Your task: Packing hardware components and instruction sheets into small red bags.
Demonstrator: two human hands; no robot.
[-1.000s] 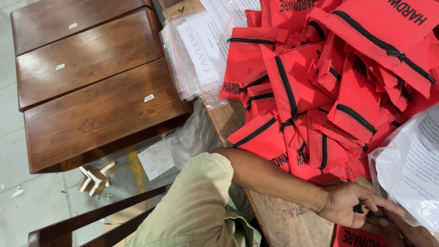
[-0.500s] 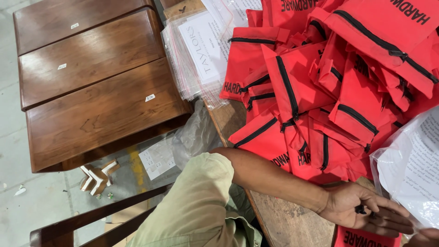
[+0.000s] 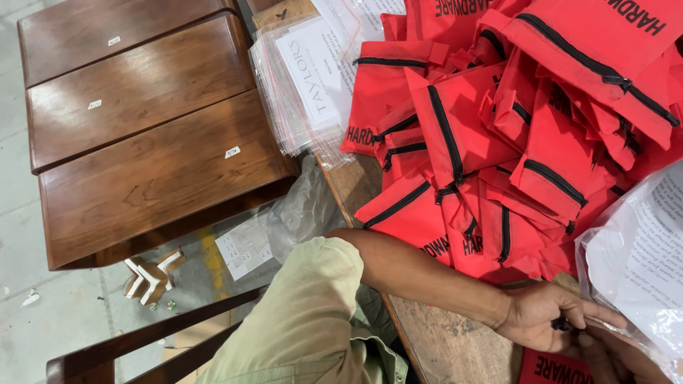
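Note:
My left hand rests on the worn wooden tabletop at the lower right. Its thumb and fingers pinch a small black piece that looks like a zipper pull. Just below it lies a red zip pouch, cut off by the frame's bottom edge. My right hand sits under the left at the bottom right corner, touching the pouch; only part of it shows. A clear plastic bag with printed paper lies against the left fingertips.
A heap of red pouches with black zippers covers the table's far right. A stack of clear bags holding white cards lies beside it. Dark wooden tabletops stand on the floor at left, with a chair frame below.
My left hand has stayed in place on the black piece. My right hand's fingers have shifted slightly under it.

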